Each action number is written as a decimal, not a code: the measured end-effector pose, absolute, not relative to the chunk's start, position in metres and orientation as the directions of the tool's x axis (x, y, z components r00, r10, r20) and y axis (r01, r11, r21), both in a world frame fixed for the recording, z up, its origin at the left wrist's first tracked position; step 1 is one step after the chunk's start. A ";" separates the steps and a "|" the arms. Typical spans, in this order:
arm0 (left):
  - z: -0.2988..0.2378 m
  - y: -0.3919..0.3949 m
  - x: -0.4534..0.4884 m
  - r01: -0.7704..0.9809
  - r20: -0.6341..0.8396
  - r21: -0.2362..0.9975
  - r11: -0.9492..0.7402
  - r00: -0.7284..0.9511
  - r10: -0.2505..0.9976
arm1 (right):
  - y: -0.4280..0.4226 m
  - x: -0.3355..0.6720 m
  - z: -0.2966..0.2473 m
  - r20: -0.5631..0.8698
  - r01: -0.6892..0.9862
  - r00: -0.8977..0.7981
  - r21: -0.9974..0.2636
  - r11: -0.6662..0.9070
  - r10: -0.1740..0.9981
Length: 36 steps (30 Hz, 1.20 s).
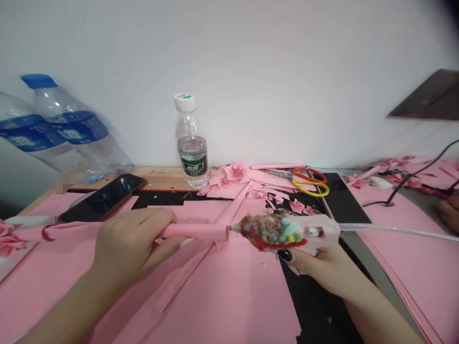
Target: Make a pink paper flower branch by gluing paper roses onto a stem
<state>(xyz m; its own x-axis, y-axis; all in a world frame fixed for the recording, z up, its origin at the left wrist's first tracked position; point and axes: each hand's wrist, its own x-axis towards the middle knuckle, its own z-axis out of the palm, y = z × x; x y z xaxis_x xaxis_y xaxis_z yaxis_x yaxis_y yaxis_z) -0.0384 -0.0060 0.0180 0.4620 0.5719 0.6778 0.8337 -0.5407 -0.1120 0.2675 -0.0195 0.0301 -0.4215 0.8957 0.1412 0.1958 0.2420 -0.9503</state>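
The left hand (132,243) grips a rolled pink paper tube (195,232); the right hand (322,273) grips a glue gun (287,232), nozzle just beside the tube's end.

Head-worn view, forward and down, close above left hand (132,243), right hand (322,272)

Small craft workspace, likely a paper-flower workshop corner: a wooden desk (161,177) against a plain white wall (251,71), spread with pink paper sheets (222,296). On top, paper roses (234,172), scissors (308,181) with orange and yellow handles, a corded hot glue gun (324,229) crusted with residue, a rolled pink paper stem (193,231), plus a plastic water bottle (190,143).
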 end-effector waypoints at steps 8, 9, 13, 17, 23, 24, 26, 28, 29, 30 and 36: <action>0.018 -0.007 -0.039 0.833 0.669 -0.109 -0.542 0.464 0.580 | -0.020 0.267 0.028 0.122 0.219 -0.415 -0.948 0.229 0.902; 0.017 -0.008 -0.039 0.832 0.668 -0.110 -0.543 0.467 0.579 | -0.020 0.266 0.028 0.124 0.222 -0.409 -0.947 0.230 0.904; 0.016 -0.008 -0.040 0.830 0.664 -0.107 -0.547 0.469 0.583 | -0.019 0.267 0.029 0.133 0.223 -0.394 -0.946 0.235 0.909; 0.017 -0.007 -0.040 0.826 0.675 -0.112 -0.553 0.472 0.568 | -0.019 0.268 0.028 0.154 0.220 -0.360 -0.945 0.244 0.920; 0.011 -0.007 -0.042 0.837 0.667 -0.089 -0.541 0.453 0.592 | -0.021 0.266 0.028 0.154 0.208 -0.384 -0.946 0.248 0.910; 0.010 -0.008 -0.042 0.838 0.666 -0.082 -0.539 0.448 0.597 | -0.021 0.266 0.028 0.159 0.204 -0.395 -0.945 0.255 0.905; 0.009 -0.008 -0.042 0.839 0.665 -0.072 -0.540 0.443 0.601 | -0.021 0.265 0.030 0.159 0.207 -0.405 -0.943 0.259 0.900; 0.011 -0.008 -0.042 0.834 0.663 -0.078 -0.546 0.452 0.596 | -0.021 0.265 0.030 0.151 0.217 -0.402 -0.943 0.254 0.903; 0.012 -0.008 -0.041 0.833 0.663 -0.087 -0.547 0.458 0.592 | -0.021 0.265 0.031 0.144 0.223 -0.398 -0.943 0.247 0.906; 0.014 -0.007 -0.041 0.832 0.662 -0.097 -0.547 0.464 0.589 | -0.021 0.265 0.031 0.135 0.229 -0.396 -0.943 0.240 0.908; 0.015 -0.007 -0.041 0.833 0.659 -0.113 -0.542 0.471 0.587 | -0.021 0.265 0.033 0.112 0.249 -0.393 -0.942 0.223 0.913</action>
